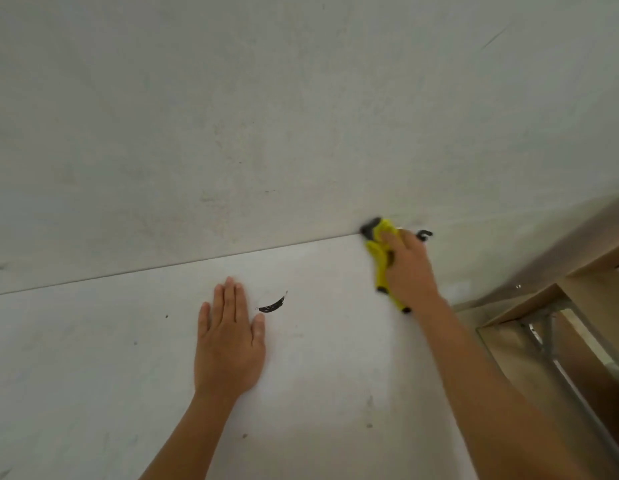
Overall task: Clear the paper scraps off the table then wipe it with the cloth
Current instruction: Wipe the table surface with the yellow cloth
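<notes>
Where the white tabletop point(93, 358) meets the pale grey wall point(232, 98), a crumpled yellow cloth with dark edging point(380, 258) lies pressed against the surface at the table's far edge, its upper end bunched and dark right at the seam, its lower end trailing out below the wrist; the picture is too soft there to show its weave. Over it lies the right hand point(406, 268), palm down with fingers loosely curved, pressing the cloth to the table. Well apart to the left, the left hand point(228, 341) rests flat and fully spread on the tabletop, holding nothing. Just beside its thumb sits a black curved smear point(271, 305), and small dark specks dot the white surface around it
</notes>
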Tool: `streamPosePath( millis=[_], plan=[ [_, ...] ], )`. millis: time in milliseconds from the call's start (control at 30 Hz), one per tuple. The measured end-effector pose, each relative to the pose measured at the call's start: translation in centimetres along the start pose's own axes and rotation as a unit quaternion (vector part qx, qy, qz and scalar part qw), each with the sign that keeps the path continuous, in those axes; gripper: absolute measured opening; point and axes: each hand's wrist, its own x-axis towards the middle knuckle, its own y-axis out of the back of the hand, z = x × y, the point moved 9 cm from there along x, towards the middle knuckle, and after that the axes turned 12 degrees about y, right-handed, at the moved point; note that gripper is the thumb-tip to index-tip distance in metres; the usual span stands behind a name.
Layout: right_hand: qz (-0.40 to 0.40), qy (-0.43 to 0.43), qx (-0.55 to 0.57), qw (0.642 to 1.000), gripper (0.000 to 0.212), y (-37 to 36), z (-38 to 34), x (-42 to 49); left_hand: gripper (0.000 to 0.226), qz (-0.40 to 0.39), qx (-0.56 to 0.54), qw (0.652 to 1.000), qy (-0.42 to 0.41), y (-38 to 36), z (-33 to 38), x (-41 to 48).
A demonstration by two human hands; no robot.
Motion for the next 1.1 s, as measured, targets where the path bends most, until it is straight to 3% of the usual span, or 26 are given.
streamPosePath(
  millis=[67, 133, 200, 300, 400, 500, 533, 600, 700, 767, 833, 900, 967, 1033, 1100],
  plan=[
    [-0.038, -0.07, -0.026, 0.997, 0.034, 0.9, 3.0, 0.7, 0.08, -0.005, 0.002, 1.0, 0.0, 0.1, 0.1, 0.0],
    [-0.03, -0.079, -0.023, 0.996, 0.035, 1.6, 2.5, 1.2, 0.082, -0.014, 0.002, 1.0, -0.001, 0.0, 0.1, 0.0],
    [-0.013, -0.019, 0.031, 0.999, 0.038, 1.8, -1.7, 1.0, 0.081, -0.011, -0.005, 1.0, 0.003, 0.1, 0.0, 0.0],
    [-0.177, 0.123, 0.092, 0.972, 0.051, -2.0, -12.6, -4.6, 0.074, -0.007, 0.008, 1.0, 0.006, -0.1, -0.2, 0.1],
    [-0.152, 0.211, 0.149, 0.954, 0.032, -2.3, -16.7, -9.3, 0.074, -0.004, 0.02, 1.0, 0.0, -0.2, -0.1, 0.2],
    [-0.095, 0.145, 0.07, 0.982, 0.04, -0.8, -8.8, -6.1, 0.083, -0.018, 0.01, 1.0, 0.005, -0.2, 0.0, 0.2],
    [-0.057, 0.084, 0.038, 0.994, 0.042, 0.5, -5.0, -4.8, 0.084, -0.021, 0.011, 1.0, 0.007, -0.2, 0.0, 0.1],
    [-0.057, -0.048, -0.001, 0.997, 0.044, 2.2, 1.2, -3.1, 0.086, -0.021, 0.01, 1.0, 0.007, 0.0, -0.1, 0.1],
    [-0.048, -0.119, -0.001, 0.992, 0.056, 3.2, 2.6, -2.4, 0.083, -0.036, -0.033, 0.999, -0.007, 0.2, -0.1, 0.1],
    [-0.011, -0.089, 0.007, 0.996, 0.056, 3.8, -0.9, -3.0, 0.081, -0.045, -0.104, 0.993, -0.018, 1.0, -0.1, -0.3],
    [-0.077, -0.031, 0.061, 0.995, 0.052, 1.7, -7.6, -5.7, 0.08, -0.035, -0.134, 0.99, -0.023, 2.3, -0.9, -1.9],
    [-0.165, 0.024, 0.16, 0.973, 0.046, -2.0, -16.1, -11.2, 0.071, -0.021, -0.09, 0.995, -0.036, 2.7, -2.4, -5.3],
    [-0.12, 0.107, 0.141, 0.977, 0.033, -3.0, -22.3, -17.2, 0.061, -0.041, -0.061, 0.997, -0.032, 2.1, -4.3, -9.4],
    [-0.193, 0.134, 0.17, 0.957, 0.036, -5.0, -24.5, -20.9, 0.055, -0.025, -0.064, 0.998, -0.005, 1.9, -6.1, -12.3],
    [-0.182, 0.116, 0.091, 0.972, 0.039, -3.5, -21.1, -19.5, 0.061, -0.033, -0.061, 0.997, 0.016, 1.4, -6.8, -13.3]
  ],
)
